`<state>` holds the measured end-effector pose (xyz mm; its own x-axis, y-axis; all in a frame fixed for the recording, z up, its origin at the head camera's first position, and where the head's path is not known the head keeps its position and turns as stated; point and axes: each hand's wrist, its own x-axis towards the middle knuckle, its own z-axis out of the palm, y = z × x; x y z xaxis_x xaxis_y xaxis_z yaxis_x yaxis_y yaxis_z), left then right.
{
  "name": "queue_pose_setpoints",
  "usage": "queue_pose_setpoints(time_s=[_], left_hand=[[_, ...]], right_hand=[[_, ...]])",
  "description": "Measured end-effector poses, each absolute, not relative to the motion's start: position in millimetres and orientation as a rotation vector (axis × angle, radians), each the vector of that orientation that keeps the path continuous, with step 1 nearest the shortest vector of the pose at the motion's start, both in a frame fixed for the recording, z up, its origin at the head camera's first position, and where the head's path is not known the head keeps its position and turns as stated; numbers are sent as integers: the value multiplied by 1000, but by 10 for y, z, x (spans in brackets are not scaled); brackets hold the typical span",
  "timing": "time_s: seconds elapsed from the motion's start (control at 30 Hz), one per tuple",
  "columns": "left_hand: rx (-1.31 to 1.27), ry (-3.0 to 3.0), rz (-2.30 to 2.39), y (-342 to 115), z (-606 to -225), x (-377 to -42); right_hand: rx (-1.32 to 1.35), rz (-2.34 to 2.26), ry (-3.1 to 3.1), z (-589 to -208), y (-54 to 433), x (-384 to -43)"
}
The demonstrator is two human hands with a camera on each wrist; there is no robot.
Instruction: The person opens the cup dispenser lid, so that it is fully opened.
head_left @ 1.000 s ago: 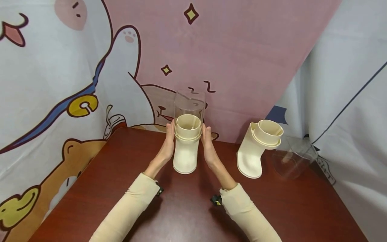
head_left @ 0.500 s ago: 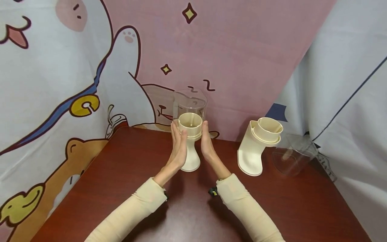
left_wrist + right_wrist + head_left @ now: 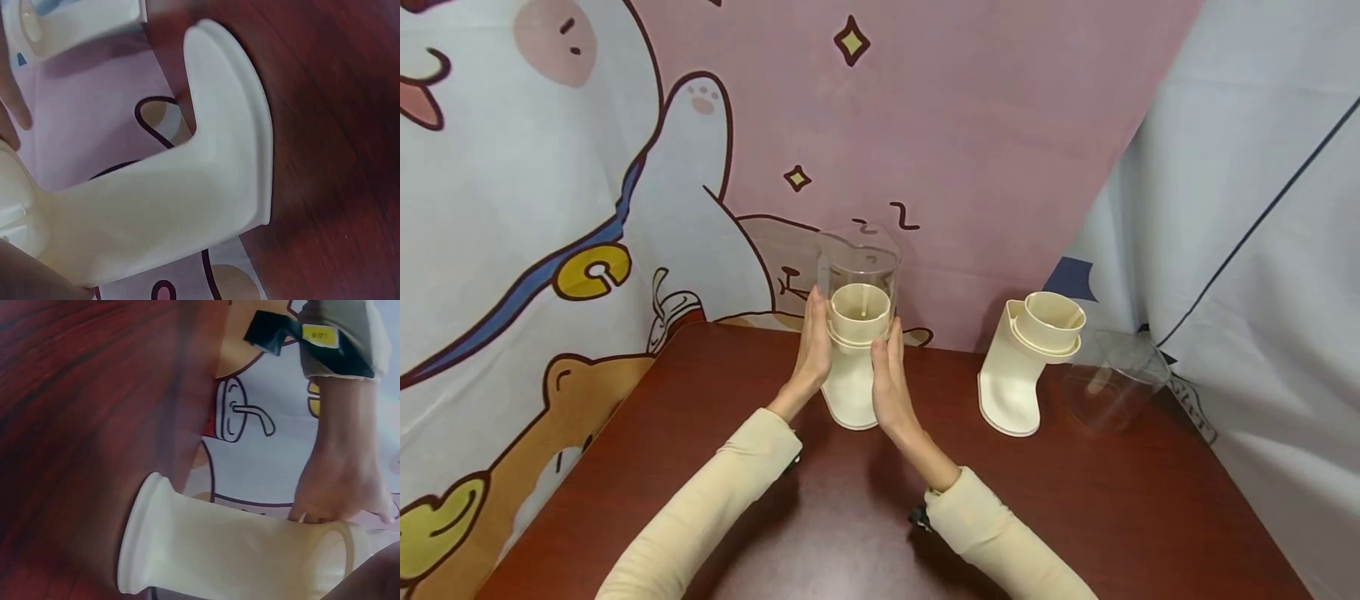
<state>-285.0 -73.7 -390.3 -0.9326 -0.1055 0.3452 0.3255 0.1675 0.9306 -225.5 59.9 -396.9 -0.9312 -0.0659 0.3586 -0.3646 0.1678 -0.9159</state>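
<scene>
A cream boot-shaped stand with a round cup-like collar on top stands upright near the back of the table. Behind the collar rises a clear plastic container. My left hand lies along the stand's left side, fingers straight and pointing up. Opposite it, my right hand presses the right side, its thumb in front and overlapping the column. In the left wrist view the stand's curved foot shows close to the tabletop. The right wrist view shows the left hand against the stand's far side.
To the right is a second cream stand of the same shape. Beside it lies another clear container, near the table's right edge. A cartoon-printed cloth hangs close behind the dark red wooden table.
Half a second ago the left hand overlapped the stand's front; now it is back along the side and the right hand overlaps the front. The stand has turned slightly between them.
</scene>
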Motion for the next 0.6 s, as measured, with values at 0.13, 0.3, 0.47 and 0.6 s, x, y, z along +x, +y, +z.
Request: queue_pose_setpoints(time_s=[0.13, 0.3, 0.47, 0.6], left_hand=[[-194, -2077, -1794, -673, -3934, -2779], [-131, -2062, -1745, -592, -3928, -2614], [-71, -2123, -1725, -506, -3913, -2403], [-56, -2187, -1695, -443, -3916, -2257]], right_hand=[[409, 1824, -2255, -3987, 625, -2324], [446, 1874, -2207, -3987, 659, -2471], [509, 1955, -2143, -4010, 732, -2634], [551, 2010, -2142, -4035, 800, -2744]])
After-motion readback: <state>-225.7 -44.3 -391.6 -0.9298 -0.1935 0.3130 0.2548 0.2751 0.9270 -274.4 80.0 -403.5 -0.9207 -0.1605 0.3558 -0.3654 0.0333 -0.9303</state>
